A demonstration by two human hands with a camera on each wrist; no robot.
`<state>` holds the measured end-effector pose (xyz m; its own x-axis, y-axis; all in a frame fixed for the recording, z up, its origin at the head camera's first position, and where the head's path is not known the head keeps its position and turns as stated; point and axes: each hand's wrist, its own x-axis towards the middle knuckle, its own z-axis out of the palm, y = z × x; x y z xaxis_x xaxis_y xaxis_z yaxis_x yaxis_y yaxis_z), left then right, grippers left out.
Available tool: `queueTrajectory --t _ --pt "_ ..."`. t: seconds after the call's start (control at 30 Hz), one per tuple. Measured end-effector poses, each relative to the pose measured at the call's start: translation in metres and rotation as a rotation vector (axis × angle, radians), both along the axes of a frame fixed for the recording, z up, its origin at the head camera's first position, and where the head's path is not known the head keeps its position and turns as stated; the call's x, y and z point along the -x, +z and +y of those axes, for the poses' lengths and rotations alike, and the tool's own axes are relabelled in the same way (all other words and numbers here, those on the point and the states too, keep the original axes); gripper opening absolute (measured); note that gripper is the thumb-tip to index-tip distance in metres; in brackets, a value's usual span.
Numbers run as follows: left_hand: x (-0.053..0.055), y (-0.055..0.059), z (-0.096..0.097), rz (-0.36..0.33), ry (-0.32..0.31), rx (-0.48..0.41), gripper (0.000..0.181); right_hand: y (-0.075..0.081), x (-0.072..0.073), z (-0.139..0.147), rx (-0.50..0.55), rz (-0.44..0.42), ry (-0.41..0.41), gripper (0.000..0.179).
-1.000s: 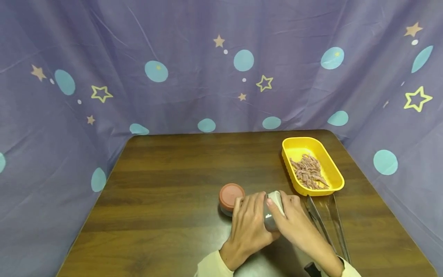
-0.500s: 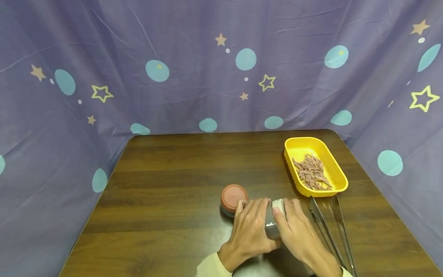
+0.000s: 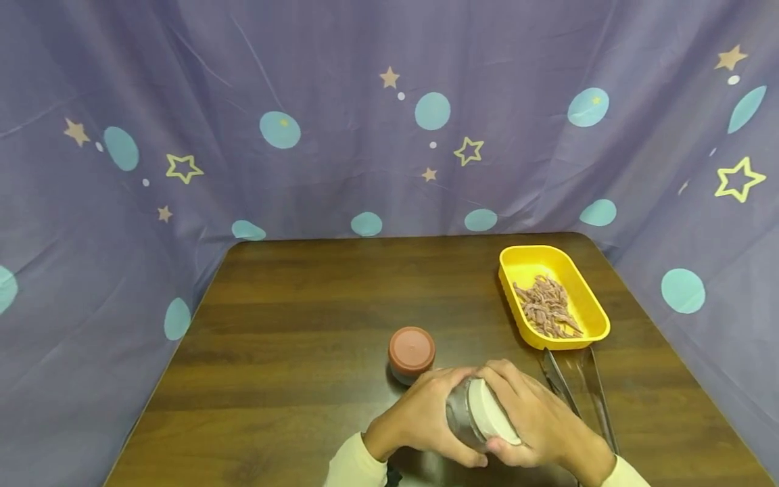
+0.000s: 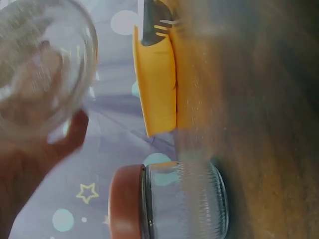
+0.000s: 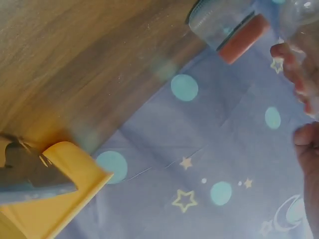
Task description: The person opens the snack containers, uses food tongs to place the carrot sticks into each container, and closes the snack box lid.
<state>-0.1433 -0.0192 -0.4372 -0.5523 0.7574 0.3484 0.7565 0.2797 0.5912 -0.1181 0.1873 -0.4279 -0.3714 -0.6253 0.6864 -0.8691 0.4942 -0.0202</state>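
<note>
Both hands hold a clear glass jar (image 3: 460,411) with a cream lid (image 3: 491,414), tilted over the table's near side in the head view. My left hand (image 3: 420,419) grips the glass body from the left. On the other side, the fingers and thumb of my right hand (image 3: 538,423) curl round the lid's edge. The left wrist view shows the round glass (image 4: 47,64) close up with left-hand fingers behind it. Just beyond my left hand, a second glass jar with a terracotta-coloured lid (image 3: 412,348) stands upright on the table.
A yellow tray (image 3: 575,287) with brown, twisted strips sits at the back right of the wooden table (image 3: 292,338). Metal tongs (image 3: 599,399) lie in front of it, beside my right forearm. A purple patterned curtain (image 3: 341,155) hangs behind the table.
The held jar has come slightly nearer and tilted, so more of its cream lid shows. My right hand has turned on the lid, and my left hand has shifted on the glass.
</note>
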Motion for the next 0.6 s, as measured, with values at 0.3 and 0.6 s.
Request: queueTrajectory --t 0.3,0.6 --pt "-0.012 0.008 -0.003 0.236 0.255 0.117 0.096 0.007 -0.020 0.006 0.017 -0.384 -0.148 0.076" --pt "-0.015 -0.012 0.021 0.559 0.536 0.050 0.082 0.011 -0.029 -0.014 0.033 -0.891 -0.583 0.061"
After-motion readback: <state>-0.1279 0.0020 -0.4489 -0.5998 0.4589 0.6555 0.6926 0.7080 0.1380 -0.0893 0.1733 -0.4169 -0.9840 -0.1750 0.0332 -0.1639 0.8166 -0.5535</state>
